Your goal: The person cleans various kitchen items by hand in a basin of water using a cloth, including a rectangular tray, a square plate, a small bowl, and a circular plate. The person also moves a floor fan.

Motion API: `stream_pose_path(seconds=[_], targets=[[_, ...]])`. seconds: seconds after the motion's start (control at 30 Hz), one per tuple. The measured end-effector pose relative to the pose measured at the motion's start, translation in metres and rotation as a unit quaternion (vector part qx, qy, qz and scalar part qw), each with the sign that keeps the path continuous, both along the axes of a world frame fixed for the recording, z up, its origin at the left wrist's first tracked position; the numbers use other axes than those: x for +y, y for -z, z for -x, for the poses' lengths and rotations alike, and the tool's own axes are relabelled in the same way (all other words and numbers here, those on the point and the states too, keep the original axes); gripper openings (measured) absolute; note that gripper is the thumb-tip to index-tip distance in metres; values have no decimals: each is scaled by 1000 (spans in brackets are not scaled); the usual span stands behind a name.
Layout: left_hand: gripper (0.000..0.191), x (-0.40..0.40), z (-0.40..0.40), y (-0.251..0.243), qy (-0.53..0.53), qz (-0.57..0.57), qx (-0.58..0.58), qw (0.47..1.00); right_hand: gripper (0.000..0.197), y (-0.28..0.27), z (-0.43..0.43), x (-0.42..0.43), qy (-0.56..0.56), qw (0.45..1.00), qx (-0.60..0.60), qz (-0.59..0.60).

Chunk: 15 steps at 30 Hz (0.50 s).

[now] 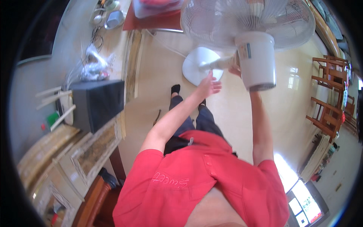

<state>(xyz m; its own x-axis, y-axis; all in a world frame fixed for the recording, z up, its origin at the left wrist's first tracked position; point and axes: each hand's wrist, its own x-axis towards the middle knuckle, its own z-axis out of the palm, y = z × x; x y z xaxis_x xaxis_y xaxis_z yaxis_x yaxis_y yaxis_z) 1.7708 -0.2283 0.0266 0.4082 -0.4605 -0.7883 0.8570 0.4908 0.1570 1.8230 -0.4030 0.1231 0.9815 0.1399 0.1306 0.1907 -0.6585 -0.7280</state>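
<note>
A white stand fan (256, 56) rises before me, its motor housing towards me and its round wire cage (210, 25) beyond. Its pole (221, 63) runs down to a white rounded base (195, 66) on the floor. My right hand (235, 70) is at the fan's neck, just under the motor housing, which hides part of the hand and wrist. The visible fingers seem to hold the neck. My left hand (210, 86) is beside the pole with its fingers apart and nothing in it.
At left, a dark box-shaped speaker (97, 103) stands by a cabinet (93, 156). A red-brown table (154, 21) bears a plastic container. Wooden chairs (329, 73) line the right side. A pale cord (167, 45) crosses the tiled floor to the fan's base.
</note>
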Motion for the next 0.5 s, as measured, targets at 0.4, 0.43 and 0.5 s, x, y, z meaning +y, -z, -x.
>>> stream_pose_path(seconds=[0.4, 0.43, 0.5], targets=[[62, -58, -60, -5, -93, 237, -131, 958, 43, -8, 17, 42, 160, 975, -27, -149], [63, -48, -62, -5, -48, 201, -201, 957, 42, -4, 17, 46, 165, 973, -31, -157], [56, -29, -62, -4, -18, 217, -195, 956, 42, 8, 16, 54, 179, 967, -40, -176]])
